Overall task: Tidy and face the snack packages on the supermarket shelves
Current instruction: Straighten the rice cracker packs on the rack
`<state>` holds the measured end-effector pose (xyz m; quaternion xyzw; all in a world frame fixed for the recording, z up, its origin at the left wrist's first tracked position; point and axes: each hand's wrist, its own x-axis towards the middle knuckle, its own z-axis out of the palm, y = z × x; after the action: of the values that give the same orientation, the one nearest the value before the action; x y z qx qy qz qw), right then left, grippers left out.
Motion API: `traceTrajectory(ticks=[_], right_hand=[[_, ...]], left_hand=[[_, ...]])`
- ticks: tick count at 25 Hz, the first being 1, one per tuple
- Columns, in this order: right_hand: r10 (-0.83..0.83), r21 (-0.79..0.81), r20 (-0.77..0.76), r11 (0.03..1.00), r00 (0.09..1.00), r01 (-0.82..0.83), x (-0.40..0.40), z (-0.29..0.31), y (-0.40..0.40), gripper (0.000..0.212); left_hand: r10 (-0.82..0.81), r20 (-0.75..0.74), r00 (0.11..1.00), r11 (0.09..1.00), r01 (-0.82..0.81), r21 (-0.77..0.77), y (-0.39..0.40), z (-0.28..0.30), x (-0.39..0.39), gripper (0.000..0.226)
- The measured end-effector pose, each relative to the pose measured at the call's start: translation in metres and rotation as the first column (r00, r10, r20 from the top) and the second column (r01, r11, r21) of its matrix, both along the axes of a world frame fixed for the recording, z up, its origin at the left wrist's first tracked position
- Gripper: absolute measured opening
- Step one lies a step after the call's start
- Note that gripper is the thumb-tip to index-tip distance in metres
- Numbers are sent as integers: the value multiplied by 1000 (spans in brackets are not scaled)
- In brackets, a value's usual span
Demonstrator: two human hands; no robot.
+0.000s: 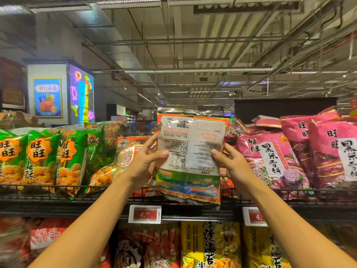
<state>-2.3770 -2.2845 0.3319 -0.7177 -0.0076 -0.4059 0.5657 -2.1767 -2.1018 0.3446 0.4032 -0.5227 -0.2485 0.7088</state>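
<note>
I hold a snack package (190,155) upright in front of the top shelf, its white printed back with a barcode turned toward me and upside down. My left hand (146,161) grips its left edge, thumb across the back. My right hand (230,161) grips its right edge the same way. The package's bottom seam hangs just over the shelf's front wire rail (58,187). Behind it stand red packages (127,149) of the same kind, partly hidden.
Green snack bags (40,159) fill the shelf's left part and pink rice-cracker bags (280,157) the right. Two price tags (144,214) sit on the shelf edge. Red bags (146,246) and yellow bags (210,246) stand on the shelf below.
</note>
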Motion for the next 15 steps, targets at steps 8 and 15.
traceTrajectory(ticks=[8, 15], right_hand=[[-25, 190, -32, 981, 999, 31, 4, 3, -4, 41], [-59, 254, -82, 964, 995, 78, -3, 18, -1, 43]], left_hand=[[278, 248, 928, 959, -284, -13, 5, -2, -1, 64], [583, 793, 178, 763, -456, -459, 7, 12, -18, 79]])
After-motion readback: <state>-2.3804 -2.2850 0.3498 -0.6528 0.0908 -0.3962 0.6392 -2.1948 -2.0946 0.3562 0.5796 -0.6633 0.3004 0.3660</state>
